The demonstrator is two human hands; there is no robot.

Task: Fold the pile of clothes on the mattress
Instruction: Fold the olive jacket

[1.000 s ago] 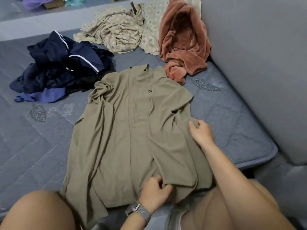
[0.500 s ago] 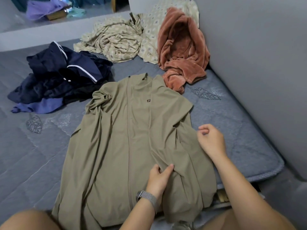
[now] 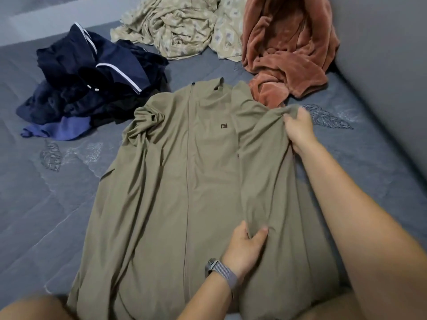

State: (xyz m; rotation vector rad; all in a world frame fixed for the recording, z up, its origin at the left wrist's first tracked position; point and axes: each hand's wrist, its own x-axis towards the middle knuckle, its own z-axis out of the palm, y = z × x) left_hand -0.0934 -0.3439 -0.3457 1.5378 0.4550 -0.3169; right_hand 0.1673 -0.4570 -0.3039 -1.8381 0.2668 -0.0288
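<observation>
The right hand (image 3: 298, 128) has gone up the side of the olive zip jacket (image 3: 184, 181) since a second ago, from the middle of the right edge to the shoulder, and it now pinches a bunch of cloth there and lifts it a little. The left hand (image 3: 246, 247), with a grey watch band (image 3: 223, 273) on its wrist, has slid up from the bottom hem and now grips a fold of the same side lower down, fingers curled round the cloth. The jacket lies flat, front up, in the middle of the grey mattress (image 3: 46, 215), with its collar away from the person and its hem near their knees. Its left sleeve is still bunched at the far shoulder. With both hands on the right side, I think the person is about to fold that side in over the zip line. That would be the first fold of this jacket, so the job looks only just begun. A dark blue pile of clothes (image 3: 92, 88) sits to the far left, a cream patterned cloth (image 3: 180, 26) lies at the top, and a fuzzy rust-coloured robe (image 3: 288, 49) is crumpled just past the jacket's right shoulder, nearly touching it. None of those looks folded yet.
</observation>
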